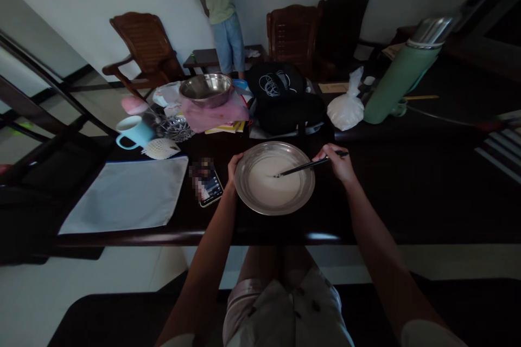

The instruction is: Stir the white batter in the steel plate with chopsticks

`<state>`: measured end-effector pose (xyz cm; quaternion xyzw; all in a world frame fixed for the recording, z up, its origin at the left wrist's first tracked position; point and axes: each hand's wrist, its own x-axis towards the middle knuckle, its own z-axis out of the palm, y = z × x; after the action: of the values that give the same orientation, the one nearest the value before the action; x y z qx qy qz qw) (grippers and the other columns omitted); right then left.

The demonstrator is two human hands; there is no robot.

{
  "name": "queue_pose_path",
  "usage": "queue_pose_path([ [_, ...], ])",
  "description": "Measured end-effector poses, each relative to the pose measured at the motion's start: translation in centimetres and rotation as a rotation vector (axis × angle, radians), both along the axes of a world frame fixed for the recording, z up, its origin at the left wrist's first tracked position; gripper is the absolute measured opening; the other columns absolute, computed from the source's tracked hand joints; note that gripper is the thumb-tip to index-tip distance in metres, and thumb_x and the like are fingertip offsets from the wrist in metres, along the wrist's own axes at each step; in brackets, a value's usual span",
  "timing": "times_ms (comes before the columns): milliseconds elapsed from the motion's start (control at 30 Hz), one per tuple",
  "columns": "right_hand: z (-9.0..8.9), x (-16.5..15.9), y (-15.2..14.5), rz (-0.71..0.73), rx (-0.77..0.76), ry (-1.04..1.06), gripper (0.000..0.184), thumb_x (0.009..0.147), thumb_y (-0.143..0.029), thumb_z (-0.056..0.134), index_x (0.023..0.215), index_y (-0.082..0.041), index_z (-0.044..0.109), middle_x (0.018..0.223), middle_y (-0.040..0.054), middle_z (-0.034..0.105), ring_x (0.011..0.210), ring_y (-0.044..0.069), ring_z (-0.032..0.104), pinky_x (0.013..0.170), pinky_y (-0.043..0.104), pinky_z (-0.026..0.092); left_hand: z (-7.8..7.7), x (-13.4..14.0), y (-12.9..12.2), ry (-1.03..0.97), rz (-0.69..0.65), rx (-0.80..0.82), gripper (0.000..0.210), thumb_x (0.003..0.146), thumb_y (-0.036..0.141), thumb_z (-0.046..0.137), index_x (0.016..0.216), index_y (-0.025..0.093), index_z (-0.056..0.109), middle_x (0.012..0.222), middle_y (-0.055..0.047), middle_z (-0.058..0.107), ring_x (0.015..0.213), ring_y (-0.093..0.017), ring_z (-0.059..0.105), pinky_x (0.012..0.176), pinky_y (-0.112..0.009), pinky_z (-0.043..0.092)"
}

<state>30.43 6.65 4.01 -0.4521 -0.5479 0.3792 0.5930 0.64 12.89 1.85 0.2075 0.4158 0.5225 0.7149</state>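
A wide metal bowl [241, 190] stands on the dark table in front of me, with a milky white liquid [264, 187] in it. My left hand [234, 169] grips the bowl's left rim; part of its fingers is hidden by the bowl. On the other side, my right hand [336, 162] is closed round dark chopsticks [301, 167]. They slant down to the left over the rim, and their tips dip into the liquid near its middle. Left of the bowl lies a phone [210, 187] with its screen lit.
A grey cloth pouch [128, 195] and a light-blue mug [134, 133] are on the left. Behind the bowl are another metal bowl [206, 90] on pink plastic, a black bag [280, 97], a tied bag of white powder [345, 108] and a green thermos [401, 76]. A person [222, 11] stands beyond.
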Motion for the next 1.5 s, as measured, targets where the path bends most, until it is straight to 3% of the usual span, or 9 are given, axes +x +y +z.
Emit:
queue_pose_path([
  [233, 0.2, -0.8, -0.2, 0.137, -0.019, -0.078, 0.039, 0.082, -0.056, 0.065, 0.063, -0.022, 0.067, 0.065, 0.0025, 0.073, 0.068, 0.02, 0.07, 0.072, 0.034, 0.053, 0.0, 0.1, -0.1, 0.0, 0.019, 0.012, 0.016, 0.074, 0.026, 0.056, 0.071, 0.017, 0.069, 0.059, -0.002, 0.068, 0.079, -0.023, 0.07, 0.077, -0.031, 0.054],
  [433, 0.1, -0.2, 0.0, 0.018, -0.003, -0.021, 0.042, 0.084, -0.056, 0.063, 0.059, -0.022, 0.063, 0.06, 0.0013, 0.07, 0.062, 0.019, 0.068, 0.068, 0.033, 0.053, 0.1, 0.2, -0.1, -0.002, 0.023, 0.008, 0.015, 0.074, 0.026, 0.057, 0.07, 0.017, 0.069, 0.057, -0.001, 0.066, 0.069, -0.02, 0.069, 0.072, -0.028, 0.053],
  [533, -0.2, -0.1, -0.1, 0.078, -0.004, 0.008, 0.043, 0.086, -0.055, 0.062, 0.058, -0.022, 0.063, 0.058, 0.0012, 0.068, 0.06, 0.018, 0.067, 0.065, 0.032, 0.052, 0.5, 0.2, -0.3, 0.005, 0.016, 0.009, 0.015, 0.074, 0.026, 0.056, 0.071, 0.018, 0.069, 0.058, 0.0, 0.067, 0.073, -0.022, 0.07, 0.072, -0.031, 0.055],
  [667, 0.1, -0.7, -0.2, 0.163, -0.029, -0.079, 0.039, 0.082, -0.056, 0.065, 0.064, -0.022, 0.066, 0.065, 0.002, 0.072, 0.069, 0.02, 0.07, 0.073, 0.034, 0.054, 0.9, 0.3, -0.5, 0.027, 0.025, 0.003, 0.016, 0.075, 0.025, 0.054, 0.069, 0.019, 0.067, 0.057, 0.0, 0.067, 0.076, -0.022, 0.07, 0.073, -0.031, 0.055],
  [867, 0.1, -0.2, -0.1, 0.035, -0.007, -0.03, 0.042, 0.085, -0.056, 0.062, 0.06, -0.022, 0.063, 0.061, 0.0016, 0.07, 0.064, 0.019, 0.069, 0.069, 0.032, 0.053, 0.7, 0.2, -0.3, 0.021, 0.002, 0.004, 0.017, 0.075, 0.026, 0.056, 0.069, 0.019, 0.069, 0.06, -0.001, 0.068, 0.08, -0.023, 0.07, 0.077, -0.031, 0.054],
  [1067, -0.1, -0.4, -0.1, 0.142, -0.046, -0.053, 0.042, 0.082, -0.058, 0.064, 0.061, -0.022, 0.065, 0.064, 0.0024, 0.072, 0.066, 0.02, 0.07, 0.071, 0.034, 0.054, 0.2, 0.1, -0.1, 0.049, 0.036, 0.012, 0.014, 0.073, 0.03, 0.06, 0.072, 0.019, 0.069, 0.061, 0.001, 0.068, 0.066, -0.018, 0.066, 0.072, -0.029, 0.051],
  [1267, 0.0, -0.3, 0.0, 0.046, -0.024, -0.018, 0.042, 0.083, -0.057, 0.064, 0.06, -0.022, 0.064, 0.063, 0.0021, 0.072, 0.064, 0.019, 0.069, 0.071, 0.033, 0.053, 0.1, 0.1, -0.1, 0.009, 0.001, 0.019, 0.017, 0.073, 0.028, 0.058, 0.074, 0.017, 0.071, 0.062, -0.001, 0.069, 0.072, -0.021, 0.068, 0.075, -0.03, 0.052],
  [1367, -0.2, -0.2, 0.0, 0.089, -0.031, 0.022, 0.045, 0.084, -0.057, 0.063, 0.057, -0.021, 0.062, 0.058, 0.0017, 0.069, 0.059, 0.018, 0.067, 0.066, 0.031, 0.052, 0.1, 0.0, -0.1, 0.02, 0.002, 0.019, 0.016, 0.072, 0.029, 0.06, 0.074, 0.017, 0.071, 0.062, 0.0, 0.069, 0.069, -0.019, 0.068, 0.074, -0.029, 0.052],
  [1500, 0.0, -0.4, -0.1, 0.144, -0.045, -0.048, 0.041, 0.081, -0.058, 0.065, 0.062, -0.022, 0.065, 0.064, 0.0026, 0.072, 0.067, 0.02, 0.07, 0.073, 0.033, 0.054, 0.0, 0.0, -0.1, 0.021, -0.003, 0.021, 0.017, 0.073, 0.03, 0.058, 0.073, 0.019, 0.071, 0.06, 0.0, 0.068, 0.073, -0.022, 0.069, 0.073, -0.031, 0.054],
])
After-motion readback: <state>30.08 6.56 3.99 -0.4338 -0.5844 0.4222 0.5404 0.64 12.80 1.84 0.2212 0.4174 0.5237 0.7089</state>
